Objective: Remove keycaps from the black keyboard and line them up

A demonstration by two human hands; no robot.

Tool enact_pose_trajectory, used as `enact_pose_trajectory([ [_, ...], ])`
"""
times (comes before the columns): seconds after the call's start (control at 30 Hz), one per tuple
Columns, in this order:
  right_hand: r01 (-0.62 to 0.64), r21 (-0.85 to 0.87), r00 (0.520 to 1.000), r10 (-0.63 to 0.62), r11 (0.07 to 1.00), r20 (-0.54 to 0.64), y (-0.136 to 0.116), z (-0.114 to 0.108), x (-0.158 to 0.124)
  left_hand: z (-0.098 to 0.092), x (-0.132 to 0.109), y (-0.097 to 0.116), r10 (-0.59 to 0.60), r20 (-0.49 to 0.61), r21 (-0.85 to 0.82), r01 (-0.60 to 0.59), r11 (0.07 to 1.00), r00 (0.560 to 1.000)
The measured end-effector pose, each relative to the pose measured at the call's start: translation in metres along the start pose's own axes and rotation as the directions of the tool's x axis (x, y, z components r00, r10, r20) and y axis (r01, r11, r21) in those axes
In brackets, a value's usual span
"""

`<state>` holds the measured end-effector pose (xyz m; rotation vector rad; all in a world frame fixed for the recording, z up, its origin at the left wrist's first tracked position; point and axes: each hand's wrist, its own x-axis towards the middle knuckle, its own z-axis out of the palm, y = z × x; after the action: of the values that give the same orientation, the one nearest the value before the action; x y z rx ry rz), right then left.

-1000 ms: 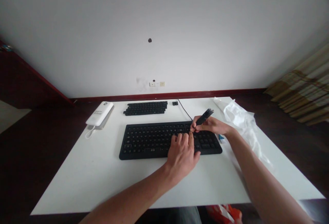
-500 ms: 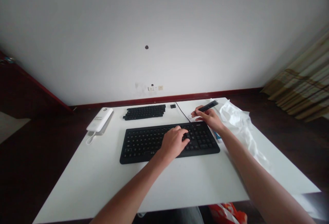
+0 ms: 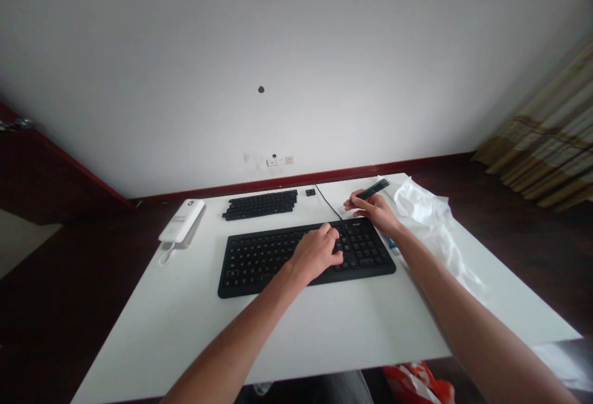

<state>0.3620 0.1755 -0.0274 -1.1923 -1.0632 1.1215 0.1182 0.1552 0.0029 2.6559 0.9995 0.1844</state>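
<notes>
A black keyboard [image 3: 273, 256] lies in the middle of the white table [image 3: 324, 324]. My left hand [image 3: 317, 254] rests on its right half, fingers curled down onto the keys. Just beyond the keyboard's top right corner, my right hand [image 3: 373, 209] is closed on a thin black tool [image 3: 374, 189] that points up and to the right. A row of loose black keycaps [image 3: 260, 204] lies behind the keyboard, with a separate small black key piece [image 3: 310, 192] to their right. The keyboard's black cable [image 3: 327, 201] runs back off the table.
A white power bank [image 3: 182, 221] with a short cord sits at the back left. Crumpled white plastic wrap [image 3: 433, 218] covers the right side, a small blue item [image 3: 391, 244] beside the keyboard. An orange bag [image 3: 417, 385] shows below the front edge. Dark floor surrounds the table.
My right hand moved with the black tool from over the keyboard to the table behind its top right corner. My left hand shifted slightly left on the keys. The camera view tilted.
</notes>
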Motion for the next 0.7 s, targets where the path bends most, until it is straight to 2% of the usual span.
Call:
enact_pose_trajectory([
  [0.27,0.006,-0.015,1.000,-0.006,1.000,0.012,0.002,-0.002,0.001,0.000,-0.002,0.005,-0.007,0.014,0.030,0.007,1.000,1.000],
  [0.4,0.013,-0.016,1.000,-0.013,1.000,0.010,0.003,-0.003,0.001,-0.004,0.002,0.001,-0.052,0.027,-0.083,0.055,0.995,0.998],
  [0.5,0.020,-0.037,1.000,-0.020,0.999,0.020,0.003,-0.003,0.002,-0.009,0.008,-0.002,-0.034,0.059,-0.134,0.042,0.990,0.998],
  [0.7,0.020,-0.051,0.999,-0.018,0.998,0.029,0.003,-0.003,0.002,-0.018,0.015,0.006,0.070,0.096,0.071,-0.077,0.994,0.993],
])
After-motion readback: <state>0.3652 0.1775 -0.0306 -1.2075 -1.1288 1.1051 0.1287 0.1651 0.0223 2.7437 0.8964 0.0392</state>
